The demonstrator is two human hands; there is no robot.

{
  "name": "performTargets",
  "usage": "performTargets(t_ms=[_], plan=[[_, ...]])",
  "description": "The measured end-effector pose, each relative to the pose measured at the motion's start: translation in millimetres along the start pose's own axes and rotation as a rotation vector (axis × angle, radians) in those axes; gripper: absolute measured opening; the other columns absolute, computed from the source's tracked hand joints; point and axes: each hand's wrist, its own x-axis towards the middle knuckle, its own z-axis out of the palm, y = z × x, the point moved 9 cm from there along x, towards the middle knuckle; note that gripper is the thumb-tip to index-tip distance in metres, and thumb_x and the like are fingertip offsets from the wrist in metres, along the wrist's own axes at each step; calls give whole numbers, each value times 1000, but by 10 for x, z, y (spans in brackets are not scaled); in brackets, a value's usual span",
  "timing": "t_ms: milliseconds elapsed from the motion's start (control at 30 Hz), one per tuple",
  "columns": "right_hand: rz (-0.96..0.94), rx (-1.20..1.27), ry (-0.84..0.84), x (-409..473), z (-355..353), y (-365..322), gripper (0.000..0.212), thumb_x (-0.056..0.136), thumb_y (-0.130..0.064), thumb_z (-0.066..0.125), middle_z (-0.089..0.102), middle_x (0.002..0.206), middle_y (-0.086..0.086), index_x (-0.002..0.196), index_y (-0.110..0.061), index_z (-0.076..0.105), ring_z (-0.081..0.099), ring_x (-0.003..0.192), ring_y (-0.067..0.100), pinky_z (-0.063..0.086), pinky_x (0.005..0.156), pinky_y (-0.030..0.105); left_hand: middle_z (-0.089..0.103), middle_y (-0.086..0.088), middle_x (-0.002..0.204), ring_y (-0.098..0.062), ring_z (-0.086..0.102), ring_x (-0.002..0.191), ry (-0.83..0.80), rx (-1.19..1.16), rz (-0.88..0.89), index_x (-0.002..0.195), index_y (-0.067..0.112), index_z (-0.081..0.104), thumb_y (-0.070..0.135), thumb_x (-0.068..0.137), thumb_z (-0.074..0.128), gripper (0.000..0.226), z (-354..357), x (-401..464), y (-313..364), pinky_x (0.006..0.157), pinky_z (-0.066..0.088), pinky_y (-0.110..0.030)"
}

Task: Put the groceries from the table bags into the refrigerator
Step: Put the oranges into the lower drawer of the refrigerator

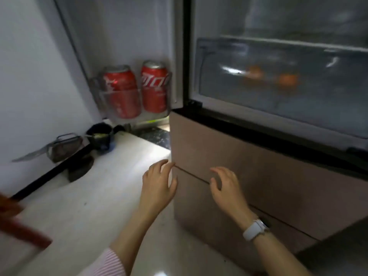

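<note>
Fridge drawer [278, 92] contents blurred; left hand [157, 182], right hand [227, 186] empty.

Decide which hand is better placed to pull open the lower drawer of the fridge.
Probably the left hand: its fingertips sit at the drawer seam. The right hand hovers just below it.

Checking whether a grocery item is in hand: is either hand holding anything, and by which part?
Nothing is held: left hand and right hand are both empty, fingers spread.
</note>
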Motion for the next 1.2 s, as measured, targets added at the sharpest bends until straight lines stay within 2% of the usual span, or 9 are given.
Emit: performTargets(t_ms=[100,167,267,400,533,700,933,1033,1200], plan=[[4,66,-180,-239,763,-336,34,91,-19,44,56,123,15,120,-4,55,48,117,31,32,101,32,53,-8,129,-28,47,121,-68,96,-175,124,15,55,26,89,52,37,-171,-579,-811,97,36,-43],[-43,78,-295,-338,1263,-721,30,91,-10,47,56,123,15,119,-4,55,48,118,29,32,100,29,54,-8,128,-28,48,119,-46,112,-287,124,15,55,25,89,54,37,-435,-948,-1349,98,36,-43],[-173,89,-459,-524,2070,-1479,31,92,-11,45,54,126,12,122,-6,53,47,120,27,32,101,28,54,-6,127,-26,49,118,29,135,-462,124,15,55,25,89,53,36,-963,-1589,-2138,97,38,-42],[-370,119,-655,-928,3176,-2787,34,95,-18,42,50,131,7,128,-11,47,45,122,21,34,101,29,55,-3,125,-21,52,114,117,174,-678,124,15,54,26,90,52,35,-1824,-2586,-3229,98,40,-37],[-538,159,-770,-1493,4176,-4242,34,94,-18,42,52,129,8,127,-11,49,48,118,21,34,100,27,50,-7,131,-23,47,121,219,201,-897,128,12,50,22,92,51,38,-2825,-3723,-4287,103,36,-37],[-732,196,-891,-2159,5072,-5755,34,95,-17,42,53,130,9,127,-10,49,48,119,22,33,101,26,48,-9,133,-23,47,121,310,269,-1095,128,11,50,22,92,51,38,-3891,-4762,-5264,101,36,-35],[-846,139,-1020,-2324,6287,-7000,35,95,-16,41,51,132,8,129,-9,47,46,122,20,32,99,23,46,-6,135,-22,44,125,352,232,-1208,129,14,47,26,93,48,38,-4504,-5190,-6530,102,39,-41],[-864,132,-1015,-2093,6912,-7474,34,95,-16,42,53,129,9,127,-8,49,47,120,22,34,98,25,44,-5,137,-23,43,125,329,221,-1186,130,15,46,27,94,47,38,-4667,-5044,-7223,102,39,-43],[-808,146,-996,-1381,7998,-8293,33,92,-13,45,55,126,11,124,-7,52,52,115,25,37,97,28,44,-6,135,-22,43,123,316,236,-1157,130,15,46,25,93,48,39,-5135,-4519,-8531,101,39,-38]])
